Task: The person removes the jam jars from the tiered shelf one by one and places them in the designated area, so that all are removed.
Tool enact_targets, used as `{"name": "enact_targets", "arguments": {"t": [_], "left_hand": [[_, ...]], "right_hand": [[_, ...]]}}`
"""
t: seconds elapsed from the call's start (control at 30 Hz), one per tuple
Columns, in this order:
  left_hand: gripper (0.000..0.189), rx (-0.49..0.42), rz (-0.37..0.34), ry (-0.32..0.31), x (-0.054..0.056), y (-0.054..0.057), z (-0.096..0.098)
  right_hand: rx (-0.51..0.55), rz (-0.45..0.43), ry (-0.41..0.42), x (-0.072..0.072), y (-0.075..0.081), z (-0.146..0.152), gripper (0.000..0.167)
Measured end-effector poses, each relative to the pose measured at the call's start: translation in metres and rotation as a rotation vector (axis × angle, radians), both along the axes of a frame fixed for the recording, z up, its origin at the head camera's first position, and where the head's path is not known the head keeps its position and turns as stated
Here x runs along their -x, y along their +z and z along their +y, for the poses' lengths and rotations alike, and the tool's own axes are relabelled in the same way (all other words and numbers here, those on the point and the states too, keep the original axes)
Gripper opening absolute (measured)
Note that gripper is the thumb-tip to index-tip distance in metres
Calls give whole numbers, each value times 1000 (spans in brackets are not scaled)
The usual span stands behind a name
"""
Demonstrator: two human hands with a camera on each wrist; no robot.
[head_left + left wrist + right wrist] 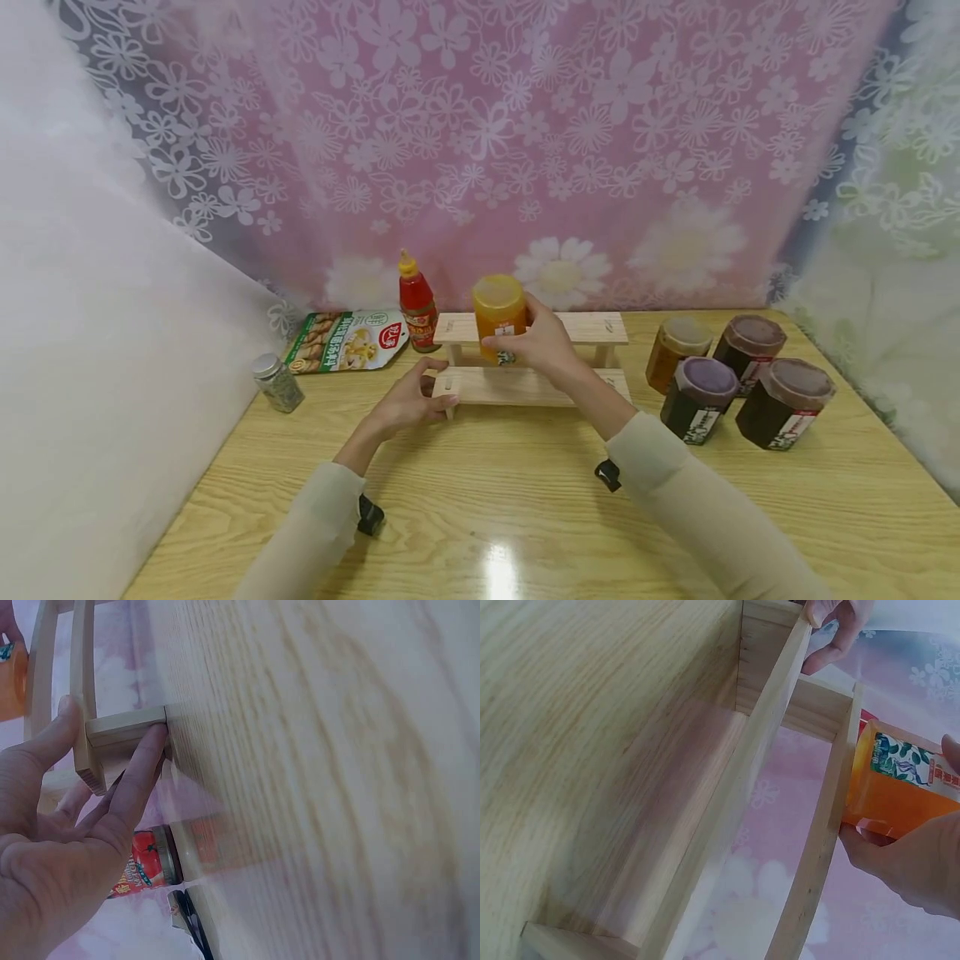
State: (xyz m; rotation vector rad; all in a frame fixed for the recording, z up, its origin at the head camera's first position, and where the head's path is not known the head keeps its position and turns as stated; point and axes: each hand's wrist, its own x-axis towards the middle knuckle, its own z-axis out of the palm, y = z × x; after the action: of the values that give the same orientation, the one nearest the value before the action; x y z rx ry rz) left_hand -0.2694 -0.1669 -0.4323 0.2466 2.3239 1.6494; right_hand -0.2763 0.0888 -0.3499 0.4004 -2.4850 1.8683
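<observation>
My right hand (551, 340) grips a jar of orange contents with a yellow lid (497, 310) from its right side, fingers and thumb around it. The jar is upright over the upper board of a small two-tier wooden shelf (517, 386). In the right wrist view the base of the jar (866, 796) is right at the upper board. My left hand (408, 400) holds the left end of the lower board, thumb on top and fingers beneath, as the left wrist view shows.
Behind the left hand stands a red sauce bottle (417, 310). A green food packet (348, 342) and a small shaker jar (277, 383) are further left. Several lidded jars stand on the right, among them a purple-lidded one (701, 400). A floral curtain (480, 167) hangs behind the table.
</observation>
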Motion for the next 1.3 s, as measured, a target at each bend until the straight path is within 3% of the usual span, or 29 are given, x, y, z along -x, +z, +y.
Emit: {"name": "enact_targets", "arguments": {"t": [0.27, 0.57, 0.9, 1.3], "left_hand": [[64, 6, -5, -5, 3, -5, 0], [65, 6, 6, -12, 2, -3, -3], [64, -6, 6, -19, 4, -4, 0], [62, -11, -6, -14, 3, -4, 1]], "right_hand": [[-3, -2, 5, -22, -4, 23, 80], [-7, -14, 6, -45, -5, 49, 73], [-79, -58, -30, -74, -9, 92, 80], [-197, -60, -121, -116, -33, 153, 84]]}}
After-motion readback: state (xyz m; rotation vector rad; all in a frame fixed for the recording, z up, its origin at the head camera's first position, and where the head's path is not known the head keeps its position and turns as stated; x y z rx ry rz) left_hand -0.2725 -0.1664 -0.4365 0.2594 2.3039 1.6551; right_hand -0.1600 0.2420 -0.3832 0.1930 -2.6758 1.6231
